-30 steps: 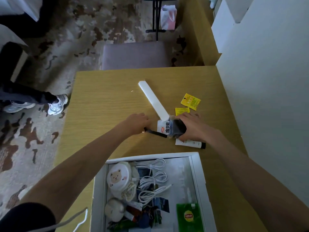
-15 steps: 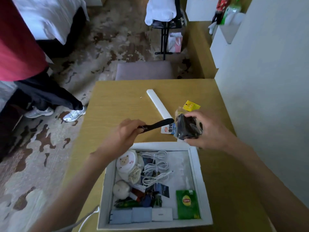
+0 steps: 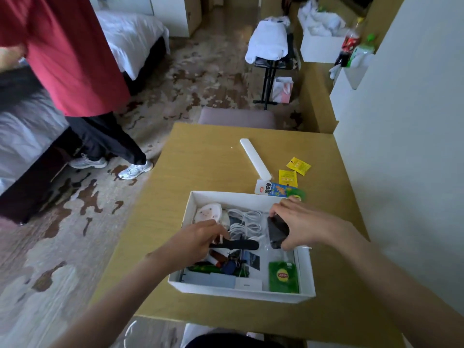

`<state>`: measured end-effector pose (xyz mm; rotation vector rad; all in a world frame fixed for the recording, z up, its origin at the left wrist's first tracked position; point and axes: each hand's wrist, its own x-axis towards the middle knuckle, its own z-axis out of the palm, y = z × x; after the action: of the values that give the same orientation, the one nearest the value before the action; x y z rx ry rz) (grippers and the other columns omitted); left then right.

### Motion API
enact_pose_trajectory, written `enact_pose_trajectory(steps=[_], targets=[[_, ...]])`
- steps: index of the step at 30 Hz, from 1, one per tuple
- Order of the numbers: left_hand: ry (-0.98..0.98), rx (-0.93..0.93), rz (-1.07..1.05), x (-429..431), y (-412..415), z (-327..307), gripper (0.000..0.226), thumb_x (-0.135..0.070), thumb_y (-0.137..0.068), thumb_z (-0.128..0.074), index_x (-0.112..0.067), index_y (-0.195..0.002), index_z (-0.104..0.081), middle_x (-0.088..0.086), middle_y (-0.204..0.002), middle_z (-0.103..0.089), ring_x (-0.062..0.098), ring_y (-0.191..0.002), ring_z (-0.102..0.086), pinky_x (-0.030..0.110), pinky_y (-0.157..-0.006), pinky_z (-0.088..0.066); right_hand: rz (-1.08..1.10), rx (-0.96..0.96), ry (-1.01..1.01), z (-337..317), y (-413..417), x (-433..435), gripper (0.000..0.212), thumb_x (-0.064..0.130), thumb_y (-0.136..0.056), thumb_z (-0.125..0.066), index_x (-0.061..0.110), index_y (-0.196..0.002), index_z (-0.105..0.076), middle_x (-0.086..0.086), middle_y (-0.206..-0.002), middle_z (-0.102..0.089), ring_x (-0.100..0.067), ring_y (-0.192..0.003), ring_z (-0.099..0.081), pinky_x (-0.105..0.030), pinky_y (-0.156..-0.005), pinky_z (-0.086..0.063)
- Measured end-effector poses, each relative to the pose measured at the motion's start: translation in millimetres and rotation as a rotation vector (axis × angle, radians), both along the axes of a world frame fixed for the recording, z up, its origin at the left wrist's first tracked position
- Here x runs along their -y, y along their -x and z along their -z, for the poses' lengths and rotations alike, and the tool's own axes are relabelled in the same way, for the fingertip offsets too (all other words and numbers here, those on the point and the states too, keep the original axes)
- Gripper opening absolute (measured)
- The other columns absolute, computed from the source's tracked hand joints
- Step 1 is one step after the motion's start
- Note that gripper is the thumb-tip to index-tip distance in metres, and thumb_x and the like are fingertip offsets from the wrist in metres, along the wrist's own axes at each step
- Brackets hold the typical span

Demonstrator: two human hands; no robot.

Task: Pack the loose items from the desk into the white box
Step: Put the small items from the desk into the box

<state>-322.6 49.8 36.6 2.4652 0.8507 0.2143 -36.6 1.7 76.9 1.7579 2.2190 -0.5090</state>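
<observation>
The white box (image 3: 305,267) sits on the wooden desk (image 3: 206,159), holding white cables, a round bear-print case, a green tea packet and several small items. My left hand (image 3: 195,241) grips a black comb (image 3: 236,244) over the middle of the box. My right hand (image 3: 301,224) holds a dark object in clear plastic wrap (image 3: 276,232) above the box's right side. Beyond the box lie a long white bar (image 3: 254,158), two yellow sachets (image 3: 292,172) and a blue-and-white snack packet (image 3: 273,189).
A white wall (image 3: 401,146) borders the desk on the right. A grey stool (image 3: 238,118) stands at the far edge. A person in a red top (image 3: 70,59) stands on the patterned carpet to the left, near a bed (image 3: 130,38).
Both hands lifted from the desk and came toward me with the comb and the wrapped dark object, now over the box. The camera tilted up, showing more of the room.
</observation>
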Motion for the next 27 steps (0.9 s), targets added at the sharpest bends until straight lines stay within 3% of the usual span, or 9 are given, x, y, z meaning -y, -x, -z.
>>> enact_pose_trajectory(steps=[3,6,9,15,18,22,27], targets=[[0.058,-0.115,0.076,3,-7,15,0.034,-0.004,-0.087,-0.058,-0.025,-0.114,-0.059,-0.003,-0.112,-0.061,0.015,-0.099,-0.055,0.032,-0.08,-0.048,0.003,0.086,-0.046,7,8,-1,0.068,0.049,-0.064,-0.069,0.022,-0.121,-0.042,-0.002,-0.117,-0.045,-0.019,-0.107,-0.037,-0.036,-0.081,-0.041],[0.167,-0.173,0.128,4,-17,26,0.032,-0.002,-0.091,-0.05,-0.022,-0.114,-0.062,0.001,-0.113,-0.059,0.012,-0.099,-0.05,0.024,-0.084,-0.042,-0.021,0.183,-0.126,15,17,-1,0.067,0.044,-0.067,-0.068,0.018,-0.123,-0.042,-0.006,-0.118,-0.046,-0.025,-0.112,-0.038,-0.042,-0.09,-0.042],[0.213,-0.22,0.167,2,-22,31,0.028,-0.007,-0.094,-0.048,-0.022,-0.111,-0.064,0.002,-0.116,-0.06,0.015,-0.107,-0.052,0.029,-0.093,-0.043,-0.058,0.286,-0.204,27,27,-1,0.061,0.033,-0.072,-0.067,0.012,-0.124,-0.042,-0.011,-0.12,-0.046,-0.03,-0.116,-0.038,-0.043,-0.092,-0.039],[0.259,-0.216,0.121,-4,-19,41,0.024,-0.005,-0.093,-0.048,-0.017,-0.106,-0.065,0.003,-0.11,-0.062,0.016,-0.101,-0.054,0.029,-0.089,-0.045,0.038,0.427,-0.202,49,39,3,0.054,0.015,-0.077,-0.065,0.008,-0.126,-0.044,-0.016,-0.125,-0.045,-0.033,-0.118,-0.038,-0.041,-0.092,-0.035],[0.199,-0.143,0.039,-5,-17,49,0.022,-0.002,-0.092,-0.05,-0.013,-0.104,-0.065,0.004,-0.106,-0.062,0.018,-0.1,-0.055,0.029,-0.088,-0.046,0.072,0.389,-0.176,60,37,4,0.052,0.013,-0.078,-0.063,0.007,-0.125,-0.044,-0.018,-0.125,-0.045,-0.034,-0.118,-0.039,-0.042,-0.095,-0.035],[-0.003,-0.067,0.016,-4,-15,56,0.017,-0.008,-0.093,-0.052,-0.011,-0.104,-0.065,0.007,-0.105,-0.062,0.021,-0.101,-0.052,0.027,-0.087,-0.041,0.132,0.243,-0.14,71,36,3,0.069,0.015,-0.074,-0.07,0.006,-0.134,-0.035,-0.019,-0.125,-0.042,-0.036,-0.121,-0.037,-0.04,-0.088,-0.045],[-0.15,0.01,0.012,-5,-18,52,0.02,-0.011,-0.092,-0.049,-0.013,-0.104,-0.065,0.005,-0.105,-0.063,0.022,-0.1,-0.055,0.038,-0.083,-0.049,0.215,0.072,-0.105,84,34,0,0.083,0.016,-0.071,-0.073,0.008,-0.14,-0.027,-0.019,-0.127,-0.037,-0.038,-0.124,-0.035,-0.041,-0.082,-0.049]])
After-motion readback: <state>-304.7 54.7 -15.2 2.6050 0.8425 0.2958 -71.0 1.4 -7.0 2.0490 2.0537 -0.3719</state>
